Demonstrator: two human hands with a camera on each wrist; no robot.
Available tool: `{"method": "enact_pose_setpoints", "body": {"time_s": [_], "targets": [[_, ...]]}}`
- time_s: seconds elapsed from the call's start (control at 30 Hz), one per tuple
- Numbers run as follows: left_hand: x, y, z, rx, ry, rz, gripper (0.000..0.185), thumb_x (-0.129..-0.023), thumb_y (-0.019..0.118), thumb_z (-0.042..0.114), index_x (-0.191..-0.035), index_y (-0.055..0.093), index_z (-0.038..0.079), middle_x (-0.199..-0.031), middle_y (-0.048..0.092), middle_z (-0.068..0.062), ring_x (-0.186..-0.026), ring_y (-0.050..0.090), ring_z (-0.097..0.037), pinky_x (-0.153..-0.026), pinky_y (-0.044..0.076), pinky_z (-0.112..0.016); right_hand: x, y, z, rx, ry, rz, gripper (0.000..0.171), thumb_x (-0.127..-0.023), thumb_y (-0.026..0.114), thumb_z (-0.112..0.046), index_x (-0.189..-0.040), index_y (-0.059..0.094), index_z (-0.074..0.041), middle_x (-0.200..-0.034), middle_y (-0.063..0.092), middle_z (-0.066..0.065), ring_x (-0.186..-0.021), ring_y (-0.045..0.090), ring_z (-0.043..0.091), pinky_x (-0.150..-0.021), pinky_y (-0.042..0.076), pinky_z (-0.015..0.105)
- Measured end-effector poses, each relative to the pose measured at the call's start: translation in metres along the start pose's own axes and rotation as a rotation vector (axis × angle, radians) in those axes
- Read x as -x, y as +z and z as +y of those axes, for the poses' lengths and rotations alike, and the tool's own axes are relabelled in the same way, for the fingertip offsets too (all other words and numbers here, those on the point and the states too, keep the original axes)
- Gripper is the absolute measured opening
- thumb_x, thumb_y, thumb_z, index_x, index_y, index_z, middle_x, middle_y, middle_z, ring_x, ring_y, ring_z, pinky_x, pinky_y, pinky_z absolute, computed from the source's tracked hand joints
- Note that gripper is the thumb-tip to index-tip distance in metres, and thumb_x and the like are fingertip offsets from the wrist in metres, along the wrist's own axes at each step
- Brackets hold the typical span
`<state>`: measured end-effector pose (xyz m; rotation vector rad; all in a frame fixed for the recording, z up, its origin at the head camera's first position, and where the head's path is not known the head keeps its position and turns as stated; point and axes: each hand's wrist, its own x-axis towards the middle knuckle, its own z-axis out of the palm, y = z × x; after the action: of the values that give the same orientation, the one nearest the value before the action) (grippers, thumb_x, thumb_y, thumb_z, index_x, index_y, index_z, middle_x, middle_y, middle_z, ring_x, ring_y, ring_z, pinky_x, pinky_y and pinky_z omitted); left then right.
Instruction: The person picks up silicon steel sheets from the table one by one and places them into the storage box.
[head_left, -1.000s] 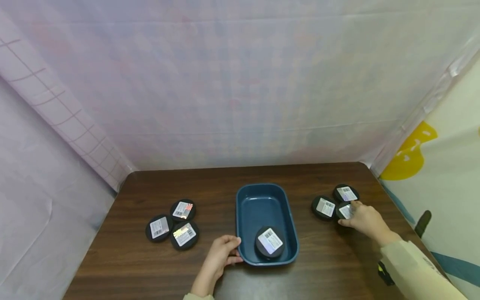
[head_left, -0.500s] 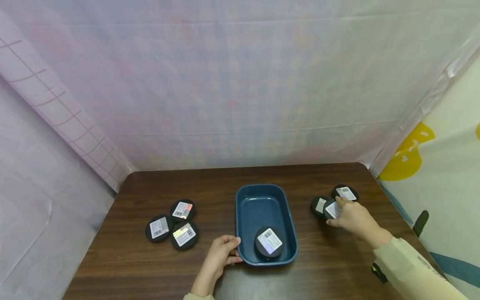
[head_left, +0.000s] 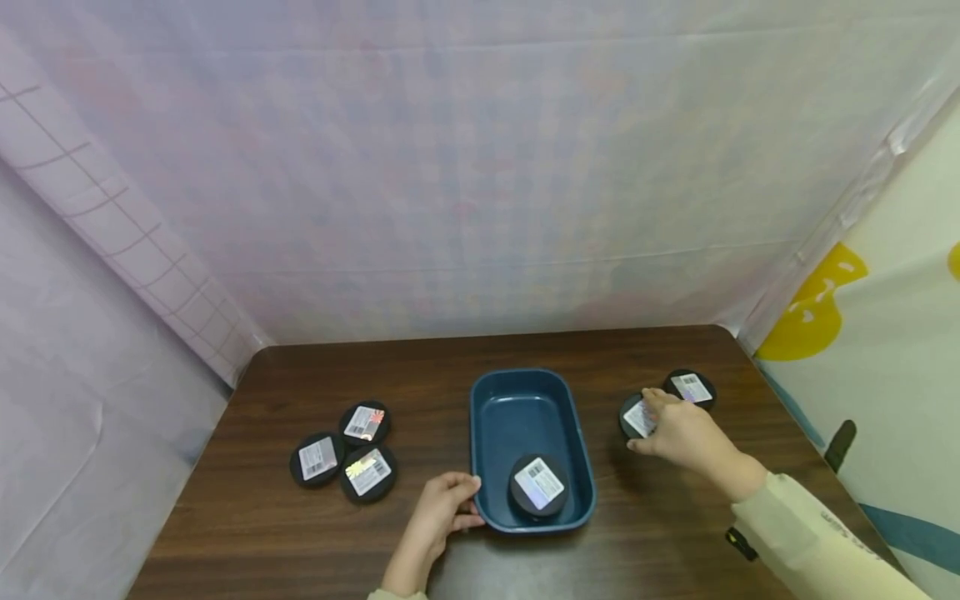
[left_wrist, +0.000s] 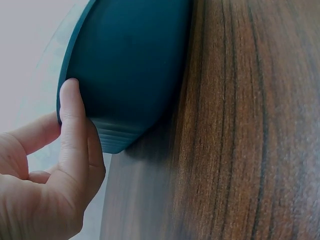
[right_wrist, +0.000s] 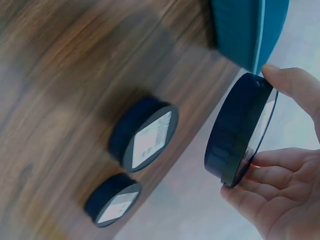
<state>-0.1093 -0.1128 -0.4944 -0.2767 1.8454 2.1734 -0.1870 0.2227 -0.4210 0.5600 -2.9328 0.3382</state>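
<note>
A dark blue tray (head_left: pixel 525 392) sits mid-table with one black round tin (head_left: pixel 537 485) lying at its near end. My left hand (head_left: pixel 442 504) rests at the tray's near-left corner; in the left wrist view a straight finger (left_wrist: pixel 74 125) lies against the tray's outer wall (left_wrist: pixel 135 65). My right hand (head_left: pixel 678 433) pinches another labelled black tin (head_left: pixel 637 417) by its rim, lifted off the table right of the tray. The right wrist view shows this tin (right_wrist: pixel 240 130) tilted on edge between thumb and fingers (right_wrist: pixel 270 160).
Two more tins (right_wrist: pixel 145 135) (right_wrist: pixel 114 200) lie on the wood below the right hand; one (head_left: pixel 690 388) shows in the head view. Three tins (head_left: pixel 318 458) (head_left: pixel 364 423) (head_left: pixel 367 472) cluster at the left. Cloth walls enclose the table.
My right hand picked a tin out of the right-hand group and carried it left, closer to the tray. The left hand and tray stayed put.
</note>
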Motion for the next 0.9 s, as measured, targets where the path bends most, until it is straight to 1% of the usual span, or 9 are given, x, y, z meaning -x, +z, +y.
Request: {"method": "enact_pose_setpoints", "body": {"time_s": [0.27, 0.57, 0.63, 0.73, 0.9], "targets": [[0.001, 0.0, -0.001, 0.004, 0.001, -0.003, 0.025, -0.091, 0.056, 0.01, -0.102, 0.052, -0.012, -0.071, 0.049, -0.004, -0.062, 0.051, -0.012, -0.057, 0.057, -0.027, -0.002, 0.0, -0.022, 0.011, -0.053, 0.018, 0.081, -0.06, 0.084, -0.036, -0.116, 0.055, 0.015, -0.115, 0.057, 0.031, -0.105, 0.057, 0.041, -0.081, 0.051, 0.049], [0.001, 0.0, -0.001, 0.003, 0.003, -0.001, 0.025, -0.091, 0.056, 0.011, -0.102, 0.052, -0.012, -0.071, 0.049, -0.004, -0.062, 0.051, -0.012, -0.057, 0.057, -0.027, -0.003, -0.001, -0.045, 0.014, -0.108, 0.021, 0.081, -0.059, 0.084, -0.037, -0.116, 0.057, 0.013, -0.116, 0.058, 0.028, -0.106, 0.057, 0.04, -0.087, 0.05, 0.048], [0.001, 0.0, -0.001, 0.003, 0.003, -0.001, 0.025, -0.091, 0.056, 0.011, -0.102, 0.053, -0.011, -0.071, 0.05, -0.004, -0.062, 0.051, -0.012, -0.056, 0.057, -0.027, -0.003, -0.002, -0.05, 0.011, -0.113, 0.013, 0.08, -0.059, 0.084, -0.037, -0.116, 0.057, 0.013, -0.116, 0.058, 0.028, -0.106, 0.057, 0.04, -0.088, 0.049, 0.048], [0.001, 0.0, -0.001, 0.003, 0.001, -0.002, 0.024, -0.091, 0.056, 0.011, -0.101, 0.053, -0.011, -0.071, 0.05, -0.004, -0.061, 0.051, -0.012, -0.056, 0.057, -0.027, -0.004, -0.001, -0.058, 0.006, -0.12, -0.004, 0.081, -0.06, 0.083, -0.038, -0.116, 0.056, 0.013, -0.117, 0.058, 0.027, -0.106, 0.058, 0.039, -0.087, 0.05, 0.048], [0.001, 0.0, -0.001, 0.003, 0.004, -0.003, 0.025, -0.091, 0.056, 0.011, -0.102, 0.052, -0.011, -0.071, 0.05, -0.004, -0.062, 0.051, -0.012, -0.057, 0.057, -0.027, -0.005, 0.002, -0.07, -0.021, -0.12, -0.052, 0.083, -0.061, 0.083, -0.039, -0.118, 0.055, 0.013, -0.118, 0.057, 0.027, -0.108, 0.057, 0.038, -0.087, 0.05, 0.047]]}}
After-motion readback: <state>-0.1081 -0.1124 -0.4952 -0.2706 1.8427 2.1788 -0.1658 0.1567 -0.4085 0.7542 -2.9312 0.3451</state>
